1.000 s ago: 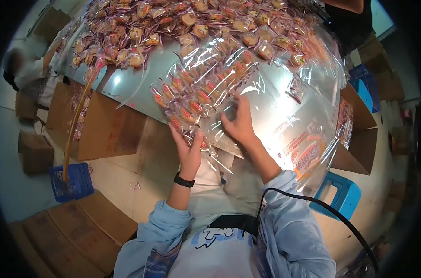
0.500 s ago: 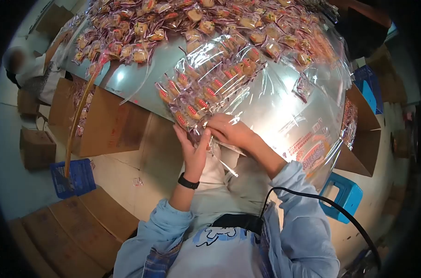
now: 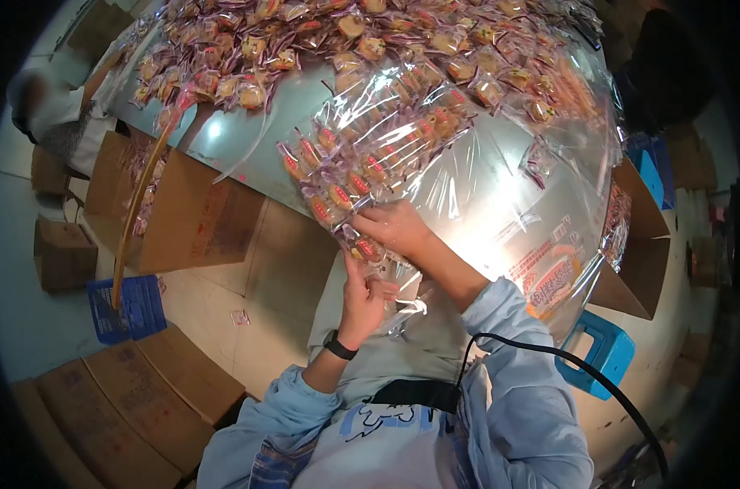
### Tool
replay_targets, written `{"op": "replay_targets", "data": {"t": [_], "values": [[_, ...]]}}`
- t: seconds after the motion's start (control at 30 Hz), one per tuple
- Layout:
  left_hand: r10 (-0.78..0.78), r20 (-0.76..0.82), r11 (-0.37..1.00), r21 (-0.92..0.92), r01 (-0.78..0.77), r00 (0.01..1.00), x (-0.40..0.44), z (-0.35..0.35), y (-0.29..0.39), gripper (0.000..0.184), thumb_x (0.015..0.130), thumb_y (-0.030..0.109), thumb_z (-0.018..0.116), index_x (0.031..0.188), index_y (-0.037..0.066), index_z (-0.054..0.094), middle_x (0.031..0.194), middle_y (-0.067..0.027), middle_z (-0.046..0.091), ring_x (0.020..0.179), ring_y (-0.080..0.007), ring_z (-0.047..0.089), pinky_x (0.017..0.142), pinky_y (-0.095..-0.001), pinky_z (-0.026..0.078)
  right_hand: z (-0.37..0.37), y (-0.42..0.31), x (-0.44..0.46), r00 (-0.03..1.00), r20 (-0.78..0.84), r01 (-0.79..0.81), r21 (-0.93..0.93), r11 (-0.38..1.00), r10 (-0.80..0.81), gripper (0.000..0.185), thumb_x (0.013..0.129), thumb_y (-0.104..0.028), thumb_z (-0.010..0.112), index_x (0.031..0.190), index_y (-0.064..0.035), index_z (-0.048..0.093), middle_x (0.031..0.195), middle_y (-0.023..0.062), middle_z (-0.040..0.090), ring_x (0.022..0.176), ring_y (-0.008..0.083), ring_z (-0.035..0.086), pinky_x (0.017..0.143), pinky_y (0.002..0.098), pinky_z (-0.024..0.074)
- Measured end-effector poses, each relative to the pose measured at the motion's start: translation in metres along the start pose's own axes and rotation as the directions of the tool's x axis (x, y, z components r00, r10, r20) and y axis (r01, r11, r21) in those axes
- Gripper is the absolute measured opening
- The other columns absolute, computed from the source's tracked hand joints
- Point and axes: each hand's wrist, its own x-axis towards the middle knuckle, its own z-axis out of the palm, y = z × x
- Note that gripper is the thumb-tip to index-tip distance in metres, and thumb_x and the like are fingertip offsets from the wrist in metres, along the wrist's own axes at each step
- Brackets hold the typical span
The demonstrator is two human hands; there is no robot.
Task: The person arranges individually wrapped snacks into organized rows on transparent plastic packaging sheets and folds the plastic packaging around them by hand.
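A large clear plastic bag (image 3: 403,151) lies at the table's near edge, packed with rows of small wrapped cakes (image 3: 340,196) with red labels. My left hand (image 3: 364,303) is below the edge, its fingers closed on the bag's loose near end. Just above it, my right hand (image 3: 396,228) has its fingers bent against the near end of the bag, beside the lowest cakes (image 3: 365,247). The right fingertips are partly hidden by the plastic. A strip of crumpled film hangs from the bag under my hands.
Many loose wrapped cakes (image 3: 248,94) are heaped across the back of the metal table (image 3: 292,102). Printed plastic bags (image 3: 549,273) cover its right side. Open cardboard boxes (image 3: 191,220), a blue basket (image 3: 128,310) and a blue stool (image 3: 602,354) stand around. Another person (image 3: 60,122) is at far left.
My left hand has moved down and slightly right, drawing the bag's near end with it. Cakes now show lower in that end. My right hand has shifted slightly left.
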Motion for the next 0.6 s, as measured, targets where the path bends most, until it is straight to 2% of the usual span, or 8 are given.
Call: {"op": "replay_targets", "data": {"t": [0.13, 0.23, 0.33, 0.43, 0.53, 0.6], "values": [[-0.032, 0.010, 0.998, 0.047, 0.031, 0.999, -0.001, -0.001, 0.006, 0.076, 0.096, -0.014, 0.031, 0.163, 0.012, 0.003, 0.142, -0.0188, 0.048, 0.079, -0.0161, 0.068, 0.066, -0.0285, 0.062, 0.007, 0.002, 0.007, 0.999, -0.036, 0.012, -0.059, 0.998, -0.014, 0.020, 0.081, -0.020, 0.067, 0.101, -0.0194, 0.069, 0.078, -0.0016, 0.067, 0.066, 0.0179, 0.068, 0.051, 0.0360, 0.0529], [-0.027, 0.005, 0.997, 0.074, 0.027, 1.000, -0.002, -0.001, 0.004, 0.075, 0.097, -0.013, 0.032, 0.162, 0.012, 0.004, 0.140, -0.0185, 0.050, 0.076, -0.0141, 0.066, 0.065, -0.0283, 0.062, 0.009, 0.000, 0.016, 0.996, 0.063, -0.051, -0.108, 0.993, 0.058, 0.019, 0.083, -0.021, 0.064, 0.101, -0.0162, 0.070, 0.086, -0.0002, 0.071, 0.079, 0.0206, 0.074, 0.064, 0.0382, 0.0582], [-0.021, 0.002, 0.993, 0.120, 0.021, 1.000, -0.003, -0.002, 0.009, 0.077, 0.097, -0.013, 0.033, 0.163, 0.013, 0.005, 0.135, -0.0176, 0.053, 0.074, -0.0128, 0.065, 0.063, -0.0281, 0.062, -0.001, -0.003, 0.026, 0.983, 0.148, -0.093, -0.115, 0.989, 0.110, 0.018, 0.084, -0.022, 0.064, 0.099, -0.0142, 0.071, 0.087, 0.0003, 0.073, 0.079, 0.0207, 0.074, 0.066, 0.0371, 0.0588], [-0.051, 0.000, 0.994, 0.094, 0.051, 0.999, 0.002, -0.006, 0.015, 0.079, 0.097, -0.012, 0.034, 0.164, 0.015, 0.005, 0.132, -0.0170, 0.055, 0.073, -0.0123, 0.065, 0.060, -0.0280, 0.061, 0.004, -0.003, 0.026, 0.985, 0.116, -0.122, -0.081, 0.989, 0.131, 0.016, 0.083, -0.021, 0.066, 0.097, -0.0127, 0.070, 0.089, 0.0033, 0.073, 0.083, 0.0234, 0.074, 0.070, 0.0401, 0.0587], [-0.036, -0.009, 0.999, 0.032, 0.036, 0.999, 0.003, -0.011, 0.011, 0.080, 0.096, -0.013, 0.034, 0.165, 0.016, 0.005, 0.129, -0.0169, 0.058, 0.071, -0.0126, 0.065, 0.058, -0.0280, 0.061, -0.002, 0.001, 0.022, 0.987, 0.124, -0.112, 0.103, 0.988, 0.099, 0.016, 0.085, -0.017, 0.067, 0.098, -0.0097, 0.071, 0.091, 0.0084, 0.073, 0.091, 0.0280, 0.073, 0.076, 0.0451, 0.0576], [-0.029, -0.025, 0.999, -0.022, 0.028, 0.999, 0.000, -0.010, 0.010, 0.081, 0.096, -0.013, 0.034, 0.165, 0.016, 0.005, 0.127, -0.0173, 0.060, 0.070, -0.0129, 0.065, 0.058, -0.0281, 0.061, -0.015, 0.008, 0.018, 0.966, 0.238, -0.159, 0.235, 0.959, 0.102, 0.026, 0.086, -0.013, 0.066, 0.111, -0.0098, 0.071, 0.098, 0.0112, 0.072, 0.094, 0.0301, 0.071, 0.079, 0.0428, 0.0575]]}}
